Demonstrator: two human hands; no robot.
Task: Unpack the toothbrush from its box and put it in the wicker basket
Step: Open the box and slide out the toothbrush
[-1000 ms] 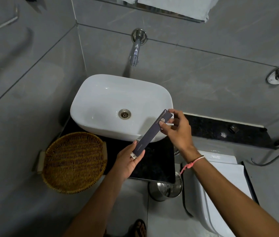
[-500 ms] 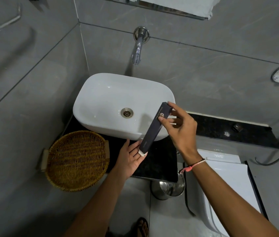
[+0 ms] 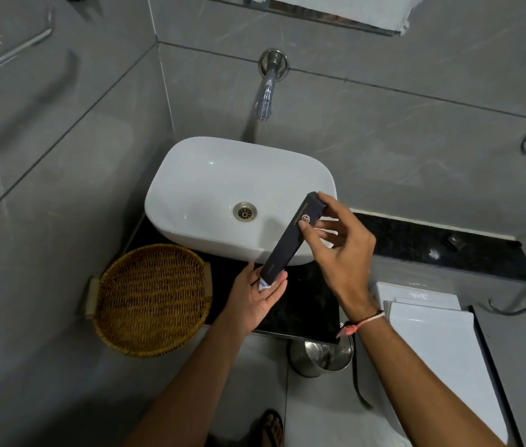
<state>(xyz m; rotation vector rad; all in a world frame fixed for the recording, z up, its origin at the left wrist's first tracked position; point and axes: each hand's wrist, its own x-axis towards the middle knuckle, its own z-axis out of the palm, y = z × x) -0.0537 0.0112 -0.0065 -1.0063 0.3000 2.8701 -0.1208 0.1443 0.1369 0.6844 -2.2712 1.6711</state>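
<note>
A long dark toothbrush box (image 3: 290, 240) is held tilted steeply over the front of the sink, its upper end gripped by my right hand (image 3: 342, 253). A white tip of the toothbrush (image 3: 264, 286) pokes out of the box's lower end. My left hand (image 3: 255, 296) lies palm up under that end, fingers apart, with the tip touching it. The round wicker basket (image 3: 152, 298) stands on the counter to the left of my left hand, with nothing in it.
A white basin (image 3: 219, 175) sits on a black counter (image 3: 303, 304) under a wall tap (image 3: 266, 91). A steel bin (image 3: 323, 356) stands on the floor below. A white toilet tank (image 3: 432, 337) is at the right. Grey tiled walls close in on the left and behind.
The box has tipped more upright. My left hand let go of its lower end and opened beneath it, and a white tip has slid out of the bottom.
</note>
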